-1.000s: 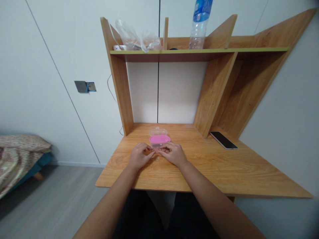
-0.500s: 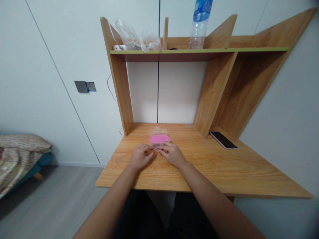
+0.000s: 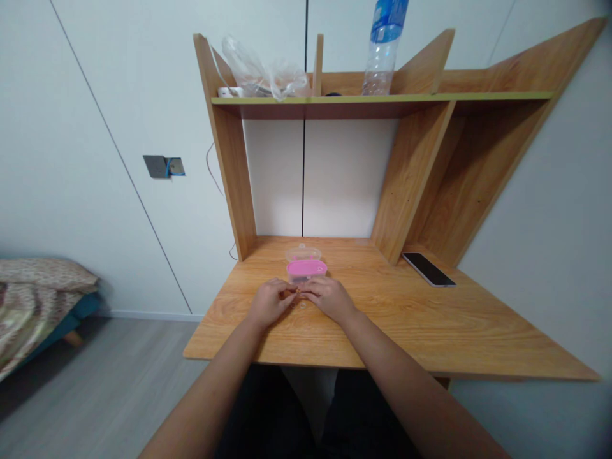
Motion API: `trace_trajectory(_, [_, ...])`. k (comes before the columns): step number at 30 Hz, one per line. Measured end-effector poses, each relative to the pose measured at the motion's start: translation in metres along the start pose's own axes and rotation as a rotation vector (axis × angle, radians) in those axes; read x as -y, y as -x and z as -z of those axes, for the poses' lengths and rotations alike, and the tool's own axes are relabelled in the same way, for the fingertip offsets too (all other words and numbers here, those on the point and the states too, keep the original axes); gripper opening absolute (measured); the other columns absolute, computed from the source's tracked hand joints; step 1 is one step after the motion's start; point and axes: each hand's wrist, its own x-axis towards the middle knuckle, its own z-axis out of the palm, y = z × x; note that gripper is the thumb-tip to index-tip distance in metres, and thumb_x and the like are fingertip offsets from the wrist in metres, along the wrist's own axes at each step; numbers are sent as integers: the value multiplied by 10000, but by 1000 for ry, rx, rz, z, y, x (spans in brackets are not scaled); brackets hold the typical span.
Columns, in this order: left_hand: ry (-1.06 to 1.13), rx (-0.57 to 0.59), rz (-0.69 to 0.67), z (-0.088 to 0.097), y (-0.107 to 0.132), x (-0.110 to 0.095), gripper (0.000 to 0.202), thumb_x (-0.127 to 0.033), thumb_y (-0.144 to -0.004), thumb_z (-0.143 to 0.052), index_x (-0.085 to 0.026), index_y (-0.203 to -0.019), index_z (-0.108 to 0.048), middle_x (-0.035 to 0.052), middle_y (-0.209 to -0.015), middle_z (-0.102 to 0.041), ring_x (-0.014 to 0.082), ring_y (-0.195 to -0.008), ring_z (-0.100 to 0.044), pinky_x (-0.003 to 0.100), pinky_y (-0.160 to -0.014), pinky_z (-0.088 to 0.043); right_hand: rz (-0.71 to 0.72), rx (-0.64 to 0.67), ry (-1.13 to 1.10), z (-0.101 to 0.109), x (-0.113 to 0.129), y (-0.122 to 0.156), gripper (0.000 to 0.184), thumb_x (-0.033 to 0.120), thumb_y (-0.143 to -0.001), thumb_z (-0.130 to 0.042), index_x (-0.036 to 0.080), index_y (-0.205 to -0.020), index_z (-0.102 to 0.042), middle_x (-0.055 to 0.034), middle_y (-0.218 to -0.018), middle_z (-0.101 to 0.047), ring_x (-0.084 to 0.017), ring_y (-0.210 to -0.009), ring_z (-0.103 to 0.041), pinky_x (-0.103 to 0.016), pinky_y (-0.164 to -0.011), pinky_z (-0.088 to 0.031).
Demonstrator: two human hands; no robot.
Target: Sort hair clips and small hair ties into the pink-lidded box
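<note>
My left hand (image 3: 270, 301) and my right hand (image 3: 331, 298) meet fingertip to fingertip over the desk, both pinched closed. Something tiny sits between the fingertips, too small to make out. Just in front of my fingers lie two small pale rings: one ring (image 3: 303, 305) nearer my right hand and another ring (image 3: 293, 305) by my left thumb. Behind my hands stands a small clear box with a pink inner lid (image 3: 306, 268), its transparent outer cover (image 3: 303, 254) tipped back. My right fingers partly hide the box's front.
A phone (image 3: 429, 269) lies on the right of the wooden desk (image 3: 382, 331). Above, the shelf (image 3: 354, 107) bears a plastic bag (image 3: 268, 73) and a water bottle (image 3: 383, 51). A wall socket (image 3: 163, 166) and a bed (image 3: 43, 299) are at the left.
My right fingers have drawn in and bent lower beside the left fingertips. The left hand has shifted only slightly; box and rings stay in place.
</note>
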Motion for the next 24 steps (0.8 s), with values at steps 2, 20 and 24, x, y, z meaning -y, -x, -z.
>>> trace_trajectory(2, [12, 8, 7, 0, 0, 1, 140, -292, -857, -728, -198, -946, -779, 51, -774, -735, 165, -694, -632, 264, -665, -478, 5, -1, 13, 0, -1, 0, 160, 222, -916, -686, 259, -1050, -766, -42, -993, -764, -189, -912, -705, -311, -853, -545])
trace_trajectory(20, [153, 0, 139, -1, -1, 2, 122, -275, -792, -782, -187, -876, -787, 32, -717, -712, 145, -631, -595, 240, -601, -450, 86, 26, 31, -1, -1, 0, 279, 157, -928, -648, 274, -1170, -724, -54, -1033, -759, -197, -957, -699, -337, -886, -552])
trace_trajectory(24, [201, 9, 180, 0, -1, 2, 141, -275, -794, -770, -178, -892, -793, 43, -748, -735, 147, -632, -603, 244, -606, -459, 109, 38, 33, -2, 0, 0, 307, 145, -933, -632, 270, -1203, -709, -56, -1049, -761, -202, -962, -700, -344, -886, -557])
